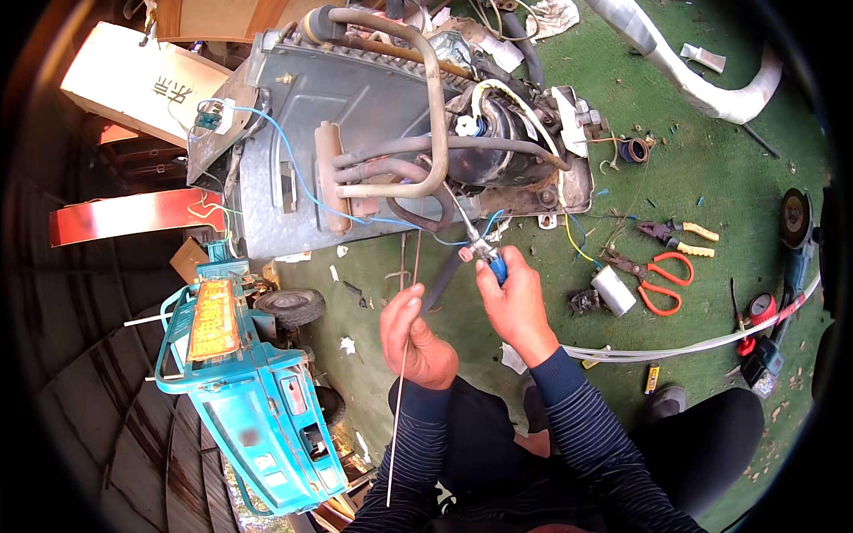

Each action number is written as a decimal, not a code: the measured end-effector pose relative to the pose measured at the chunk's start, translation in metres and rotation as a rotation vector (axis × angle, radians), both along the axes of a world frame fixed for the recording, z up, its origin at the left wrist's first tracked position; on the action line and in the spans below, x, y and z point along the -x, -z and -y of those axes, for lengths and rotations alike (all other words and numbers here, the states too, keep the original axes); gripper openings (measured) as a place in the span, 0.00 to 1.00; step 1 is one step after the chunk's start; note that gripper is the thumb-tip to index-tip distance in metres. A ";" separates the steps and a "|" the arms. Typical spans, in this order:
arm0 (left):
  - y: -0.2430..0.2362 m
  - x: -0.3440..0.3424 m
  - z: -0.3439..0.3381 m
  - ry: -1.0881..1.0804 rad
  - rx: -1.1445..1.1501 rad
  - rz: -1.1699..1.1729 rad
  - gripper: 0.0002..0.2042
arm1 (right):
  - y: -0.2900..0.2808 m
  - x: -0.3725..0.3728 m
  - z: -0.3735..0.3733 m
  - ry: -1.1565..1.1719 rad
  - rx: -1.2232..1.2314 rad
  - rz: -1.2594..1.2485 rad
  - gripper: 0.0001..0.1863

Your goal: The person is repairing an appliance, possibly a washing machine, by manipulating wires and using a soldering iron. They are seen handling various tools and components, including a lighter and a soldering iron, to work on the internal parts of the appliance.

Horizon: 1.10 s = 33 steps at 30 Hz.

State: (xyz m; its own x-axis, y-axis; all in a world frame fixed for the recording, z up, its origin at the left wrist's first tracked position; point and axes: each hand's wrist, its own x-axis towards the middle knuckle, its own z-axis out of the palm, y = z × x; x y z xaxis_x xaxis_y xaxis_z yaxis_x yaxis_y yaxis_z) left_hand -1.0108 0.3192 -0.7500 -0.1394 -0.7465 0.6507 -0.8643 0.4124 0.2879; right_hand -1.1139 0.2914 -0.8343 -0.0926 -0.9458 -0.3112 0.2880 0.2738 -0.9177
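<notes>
In my right hand (518,306) is a torch with a blue handle (499,269), a red knob and a thin metal neck. The fingers wrap its handle, and its neck points up toward bent pipes (435,107). My left hand (418,346) pinches a long thin brazing rod (397,426) between thumb and fingers, its upper end reaching toward the pipes. These belong to a grey metal unit (284,169) with a black compressor (484,160). A dark hose (442,282) runs between my hands. No flame can be made out at the torch tip.
Right of the unit lie yellow-handled pliers (697,251), red-handled cutters (666,275) and a white cylinder (613,290). An angle grinder (789,266) and a red gauge (761,308) lie farther right. A turquoise three-wheeled vehicle (258,400) stands left. Blue wire (293,164) crosses the unit.
</notes>
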 end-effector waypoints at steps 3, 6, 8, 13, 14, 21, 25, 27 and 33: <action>0.000 0.000 0.001 -0.008 0.019 0.005 0.09 | -0.002 0.000 0.000 -0.005 -0.014 0.029 0.13; -0.006 0.004 0.004 -0.015 -0.004 0.088 0.08 | 0.001 -0.001 0.002 -0.019 -0.019 0.032 0.14; -0.003 0.004 0.004 -0.004 0.000 0.079 0.08 | 0.001 -0.002 0.002 -0.021 -0.021 0.022 0.14; 0.001 0.008 0.009 0.048 0.048 0.034 0.07 | 0.000 -0.002 0.003 -0.024 -0.015 -0.025 0.15; 0.003 0.007 0.009 0.050 0.056 0.029 0.07 | 0.000 -0.002 0.004 -0.019 -0.015 -0.027 0.15; -0.003 0.002 0.004 0.018 0.102 0.028 0.09 | -0.001 -0.002 0.002 0.000 -0.013 0.025 0.14; -0.006 0.003 0.007 0.045 0.103 0.042 0.09 | -0.001 -0.001 0.003 0.005 0.023 0.002 0.14; -0.005 0.003 0.010 0.073 0.105 0.050 0.09 | -0.002 -0.002 0.003 -0.011 0.009 0.035 0.13; -0.004 0.004 0.015 0.103 0.100 0.068 0.09 | -0.002 0.000 0.004 -0.027 -0.001 0.050 0.12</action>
State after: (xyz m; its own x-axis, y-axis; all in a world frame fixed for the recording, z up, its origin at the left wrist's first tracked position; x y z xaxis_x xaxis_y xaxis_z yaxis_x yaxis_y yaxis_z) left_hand -1.0152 0.3037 -0.7461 -0.2579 -0.6582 0.7073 -0.8321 0.5234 0.1836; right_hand -1.1142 0.2876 -0.8326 -0.0511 -0.9476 -0.3153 0.3259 0.2826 -0.9022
